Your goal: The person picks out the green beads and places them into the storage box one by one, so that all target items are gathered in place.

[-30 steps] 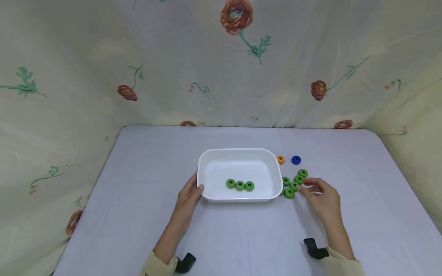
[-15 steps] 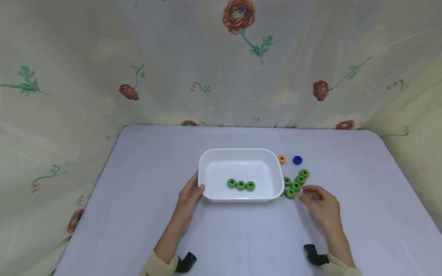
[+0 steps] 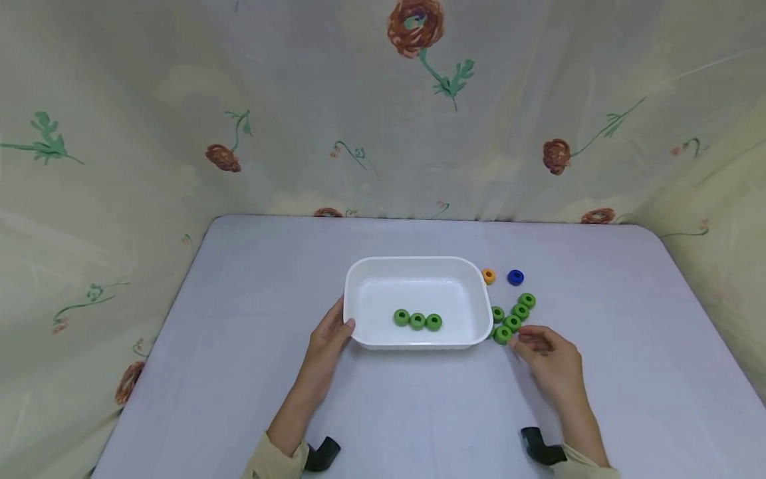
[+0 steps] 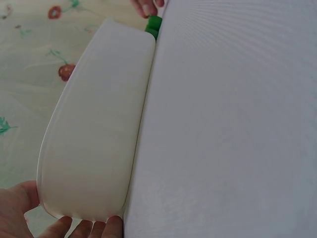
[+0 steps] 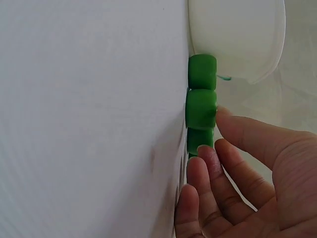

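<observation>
A white rectangular tray (image 3: pixel 419 336) stands on the table, with three green beads (image 3: pixel 417 321) in a row inside it. My left hand (image 3: pixel 326 342) grips the tray's left end, thumb at the rim and fingers against the outer wall, as the left wrist view shows. Several more green beads (image 3: pixel 512 323) lie beside the tray's right end. My right hand (image 3: pixel 553 362) is at the near end of these beads. In the right wrist view its thumb (image 5: pixel 252 134) lies against or very near a thick green bead (image 5: pixel 200 109), and its other fingers are loosely bent below.
An orange bead (image 3: pixel 488 276) sits by the tray's right rim, and a blue bead (image 3: pixel 515 277) lies a little farther right. The pale table (image 3: pixel 269 266) ends at a hanging flowered cloth (image 3: pixel 287 159) at the back and sides. Black curved pieces (image 3: pixel 323 454) show at both wrists.
My right hand has drawn back from the middle of the green bead row towards its near end. The left hand and the tray have kept their places.
</observation>
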